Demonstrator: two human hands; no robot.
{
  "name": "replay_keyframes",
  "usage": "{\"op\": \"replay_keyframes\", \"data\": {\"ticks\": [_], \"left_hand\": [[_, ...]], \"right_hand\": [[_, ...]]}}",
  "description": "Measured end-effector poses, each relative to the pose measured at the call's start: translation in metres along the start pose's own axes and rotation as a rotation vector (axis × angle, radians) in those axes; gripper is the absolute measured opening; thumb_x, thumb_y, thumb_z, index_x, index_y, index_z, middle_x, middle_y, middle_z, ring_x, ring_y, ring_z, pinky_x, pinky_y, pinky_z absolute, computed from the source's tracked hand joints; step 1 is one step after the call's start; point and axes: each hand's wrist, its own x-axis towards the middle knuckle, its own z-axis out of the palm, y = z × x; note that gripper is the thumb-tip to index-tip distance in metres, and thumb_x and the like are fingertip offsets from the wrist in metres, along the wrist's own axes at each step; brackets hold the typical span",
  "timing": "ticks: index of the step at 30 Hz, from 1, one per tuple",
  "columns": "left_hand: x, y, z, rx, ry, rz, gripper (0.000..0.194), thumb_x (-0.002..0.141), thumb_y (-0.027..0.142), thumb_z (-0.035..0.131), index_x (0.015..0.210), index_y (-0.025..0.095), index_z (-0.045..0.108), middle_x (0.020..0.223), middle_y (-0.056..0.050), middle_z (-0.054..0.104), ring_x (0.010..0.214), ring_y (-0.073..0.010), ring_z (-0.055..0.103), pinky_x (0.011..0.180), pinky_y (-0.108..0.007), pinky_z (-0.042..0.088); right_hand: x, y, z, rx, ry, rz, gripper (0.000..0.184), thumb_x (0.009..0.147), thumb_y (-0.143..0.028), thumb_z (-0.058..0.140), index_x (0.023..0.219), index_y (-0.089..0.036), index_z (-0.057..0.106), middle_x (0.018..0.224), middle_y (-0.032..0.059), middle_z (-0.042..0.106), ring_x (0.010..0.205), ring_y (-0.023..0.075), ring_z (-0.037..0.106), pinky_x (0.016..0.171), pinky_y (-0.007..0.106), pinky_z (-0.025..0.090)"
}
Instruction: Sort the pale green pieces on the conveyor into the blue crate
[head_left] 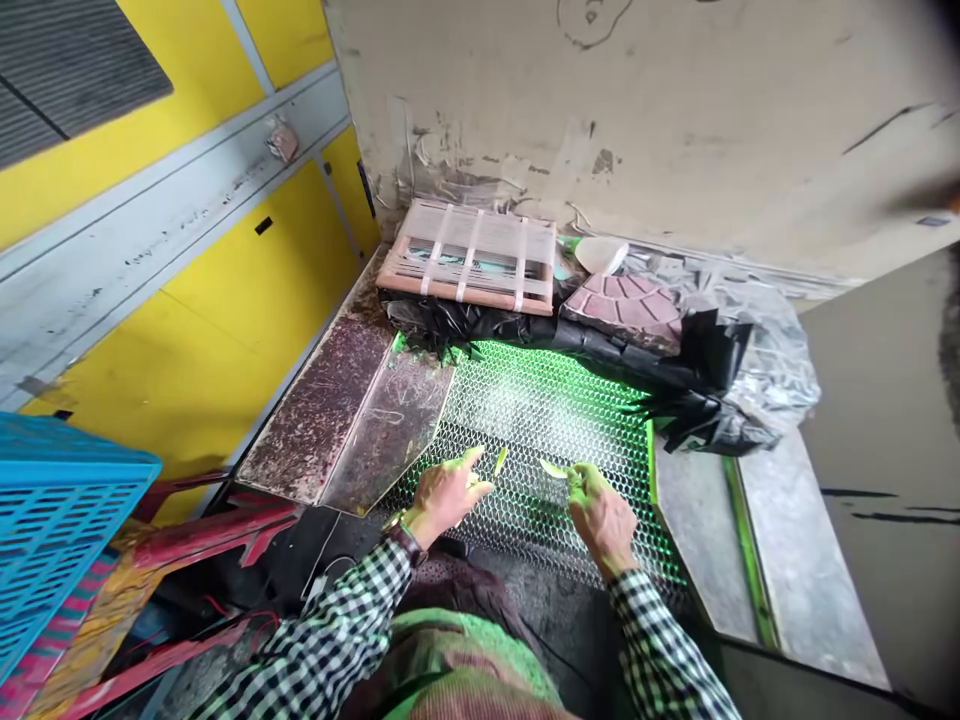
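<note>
The mesh belt [547,410] runs between the left metal plate [397,415] and the right metal plate [701,540], with black plastic [611,347] bordering its far edge; bare mesh separates the hands. The left hand [448,493] spreads thumb from forefinger, a yellow-green sliver [501,461] just beyond. The right hand [601,510] curls its fingertips against a pale sliver [553,469]; whether it grips, I cannot tell. Green light washes the mesh; a yellow wall [225,320] stands left.
</note>
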Motion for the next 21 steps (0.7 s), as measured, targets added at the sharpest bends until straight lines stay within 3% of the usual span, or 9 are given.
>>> {"op": "replay_keyframes", "data": {"ticks": [1, 3, 5, 8, 11, 17, 21], "left_hand": [[-0.002, 0.004, -0.001, 0.025, -0.014, 0.003, 0.059, 0.081, 0.039, 0.081, 0.137, 0.029, 0.064, 0.073, -0.002, 0.073, 0.068, -0.0229, 0.066, 0.066, -0.028, 0.042], [-0.006, 0.013, 0.000, 0.128, -0.107, 0.053, 0.068, 0.082, 0.040, 0.079, 0.145, 0.027, 0.056, 0.077, -0.004, 0.075, 0.072, -0.0248, 0.069, 0.068, -0.030, 0.045], [-0.006, 0.023, 0.006, 0.255, -0.215, 0.121, 0.068, 0.087, 0.037, 0.072, 0.150, 0.026, 0.049, 0.092, -0.007, 0.078, 0.081, -0.0271, 0.073, 0.071, -0.032, 0.049], [-0.003, 0.032, 0.014, 0.338, -0.256, 0.152, 0.061, 0.091, 0.027, 0.060, 0.150, 0.023, 0.046, 0.110, -0.010, 0.078, 0.093, -0.0273, 0.074, 0.076, -0.034, 0.051], [0.003, 0.032, 0.015, 0.316, -0.234, 0.148, 0.057, 0.088, 0.021, 0.059, 0.145, 0.023, 0.048, 0.110, -0.007, 0.078, 0.095, -0.0260, 0.074, 0.076, -0.032, 0.051], [0.010, 0.019, 0.007, 0.178, -0.188, 0.032, 0.039, 0.091, 0.024, 0.059, 0.129, 0.018, 0.058, 0.094, -0.006, 0.077, 0.082, -0.0223, 0.072, 0.071, -0.031, 0.049], [0.010, 0.013, 0.007, 0.001, -0.213, 0.020, 0.031, 0.091, 0.023, 0.058, 0.121, 0.018, 0.060, 0.088, -0.004, 0.075, 0.079, -0.0201, 0.070, 0.071, -0.029, 0.049]], "right_hand": [[-0.003, -0.005, -0.002, 0.023, -0.039, 0.006, 0.040, 0.103, -0.049, 0.036, 0.107, -0.020, 0.064, 0.072, 0.0038, 0.061, 0.055, 0.0182, 0.046, 0.053, 0.030, 0.027], [-0.011, -0.021, 0.000, 0.230, -0.247, -0.039, 0.041, 0.103, -0.051, 0.037, 0.109, -0.021, 0.064, 0.075, 0.0043, 0.064, 0.060, 0.0196, 0.054, 0.054, 0.030, 0.035], [-0.017, -0.041, 0.007, 0.439, -0.420, -0.192, 0.036, 0.101, -0.051, 0.045, 0.109, -0.022, 0.065, 0.088, 0.0057, 0.069, 0.071, 0.0208, 0.062, 0.062, 0.031, 0.044], [-0.015, -0.063, 0.019, 0.472, -0.388, -0.345, 0.026, 0.096, -0.044, 0.054, 0.096, -0.022, 0.066, 0.093, 0.0063, 0.071, 0.080, 0.0212, 0.063, 0.072, 0.033, 0.046], [-0.003, -0.067, 0.028, 0.537, -0.414, -0.366, 0.018, 0.092, -0.038, 0.058, 0.088, -0.022, 0.066, 0.087, 0.0045, 0.069, 0.078, 0.0198, 0.060, 0.072, 0.032, 0.045], [0.008, -0.050, 0.042, 0.718, -0.434, -0.228, 0.032, 0.096, -0.052, 0.056, 0.083, -0.023, 0.057, 0.070, -0.0010, 0.057, 0.062, 0.0157, 0.051, 0.057, 0.027, 0.042], [0.004, -0.050, 0.048, 0.846, -0.539, -0.131, 0.039, 0.090, -0.060, 0.066, 0.091, -0.022, 0.060, 0.078, -0.0002, 0.062, 0.066, 0.0156, 0.059, 0.053, 0.025, 0.047]]}}
